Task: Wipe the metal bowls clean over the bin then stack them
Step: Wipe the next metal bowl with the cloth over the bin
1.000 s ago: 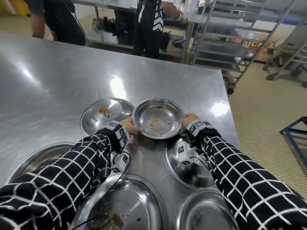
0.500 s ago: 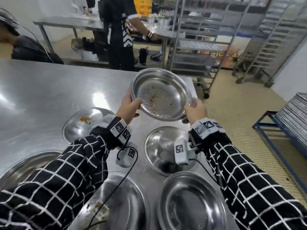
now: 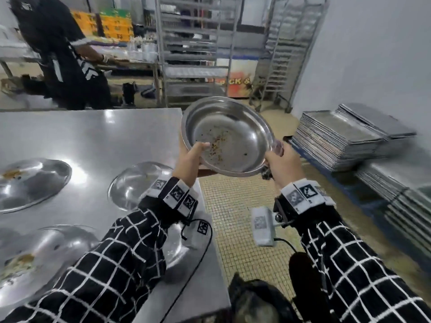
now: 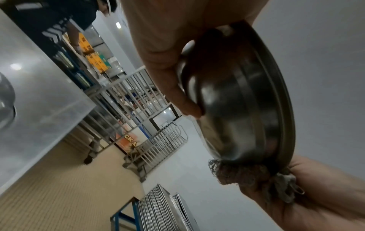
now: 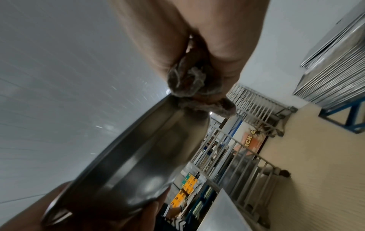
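Note:
I hold a dirty metal bowl (image 3: 229, 136) in both hands, tilted toward me, out past the right edge of the steel table (image 3: 93, 136) and above the tiled floor. Brown crumbs cling to its inside. My left hand (image 3: 190, 157) grips the near left rim, thumb inside and fingers under the base (image 4: 237, 96). My right hand (image 3: 278, 162) grips the right rim with a bunched grey cloth (image 4: 242, 173) pressed against the underside (image 5: 138, 159). Several other metal bowls lie on the table, one with food scraps (image 3: 32, 183), one nearer the edge (image 3: 137, 185).
A dark bag-like shape (image 3: 256, 301) sits low by the table's corner. Stacked metal trays (image 3: 345, 141) on a blue frame line the right wall. Wheeled racks (image 3: 193, 50) stand beyond the table. A person in black (image 3: 65, 54) works at a far counter.
Both hands lifted the bowl off the table and carried it up and right, past the table's edge and over the floor. My view turned right with it.

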Action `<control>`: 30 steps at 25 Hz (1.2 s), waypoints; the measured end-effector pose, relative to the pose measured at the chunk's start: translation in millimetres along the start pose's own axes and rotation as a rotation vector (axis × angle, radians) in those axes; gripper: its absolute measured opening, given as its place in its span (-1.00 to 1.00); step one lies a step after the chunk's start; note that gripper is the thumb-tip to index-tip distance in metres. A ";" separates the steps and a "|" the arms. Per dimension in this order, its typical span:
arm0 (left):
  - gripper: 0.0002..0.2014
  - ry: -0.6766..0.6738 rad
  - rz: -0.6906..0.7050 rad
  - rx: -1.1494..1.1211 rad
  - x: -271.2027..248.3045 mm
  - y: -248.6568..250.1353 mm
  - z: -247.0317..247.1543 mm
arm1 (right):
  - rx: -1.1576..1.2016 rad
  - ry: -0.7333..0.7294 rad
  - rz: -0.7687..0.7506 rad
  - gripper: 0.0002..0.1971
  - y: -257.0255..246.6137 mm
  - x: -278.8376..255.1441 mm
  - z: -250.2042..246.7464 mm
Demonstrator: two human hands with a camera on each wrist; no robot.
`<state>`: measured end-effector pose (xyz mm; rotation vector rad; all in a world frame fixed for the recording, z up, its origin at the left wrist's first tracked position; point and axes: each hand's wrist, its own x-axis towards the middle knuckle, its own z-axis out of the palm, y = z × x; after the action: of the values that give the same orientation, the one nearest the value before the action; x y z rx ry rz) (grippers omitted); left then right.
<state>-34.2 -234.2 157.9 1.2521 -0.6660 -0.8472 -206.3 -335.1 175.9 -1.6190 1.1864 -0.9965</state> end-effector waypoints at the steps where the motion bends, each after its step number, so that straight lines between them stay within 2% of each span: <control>1: -0.54 -0.007 -0.006 -0.015 -11.4 -14.2 25.1 | 0.022 0.039 -0.007 -0.66 13.6 -8.2 -27.5; 3: -0.70 0.005 -0.047 -0.036 -32.6 -37.8 62.9 | 0.057 0.081 0.007 -0.60 38.5 -25.0 -70.6; 5: -0.73 -0.020 -0.111 -0.042 -56.3 -61.5 100.9 | 0.070 0.108 0.048 -0.60 66.9 -45.0 -112.6; 7: -0.62 -0.033 -0.156 -0.057 -69.9 -84.9 125.1 | 0.098 0.124 0.097 -0.67 92.3 -60.5 -142.4; 10: -0.38 -0.061 -0.165 0.068 -76.7 -111.3 142.3 | 0.123 0.152 0.160 -0.61 113.5 -79.0 -168.7; 12: -0.33 -0.081 -0.170 0.224 -81.3 -119.7 146.6 | 0.046 0.150 0.183 -0.60 122.7 -90.9 -175.0; 14: -0.44 -0.104 -0.157 0.330 -86.4 -119.2 149.5 | -0.020 0.144 0.158 -0.61 134.9 -101.3 -174.6; 19: -0.51 -0.319 -0.081 0.374 -94.1 -122.0 144.7 | -0.062 0.160 0.102 -0.48 173.7 -101.0 -162.5; 21: -0.57 -0.382 -0.072 0.385 -91.5 -125.7 141.0 | -0.160 0.169 0.051 -0.54 176.7 -87.8 -151.6; 23: -0.52 -0.434 -0.077 0.396 -89.3 -125.3 138.4 | -0.259 0.163 -0.023 -0.59 178.1 -68.0 -138.5; 26: -0.53 -0.501 -0.083 0.375 -81.5 -119.9 136.1 | -0.315 0.078 -0.185 -0.65 166.9 -46.4 -119.1; 28: -0.56 -0.500 -0.064 0.372 -73.0 -116.9 134.6 | -0.377 -0.078 -0.319 -0.66 157.6 -45.0 -107.8; 30: -0.62 -0.481 -0.045 0.354 -66.8 -112.6 130.4 | -0.435 -0.295 -0.422 -0.67 152.7 -51.7 -95.9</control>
<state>-197.8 -258.0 75.4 1.3906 -1.2180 -1.1154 -349.1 -328.2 54.5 -2.3407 0.9156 -0.7380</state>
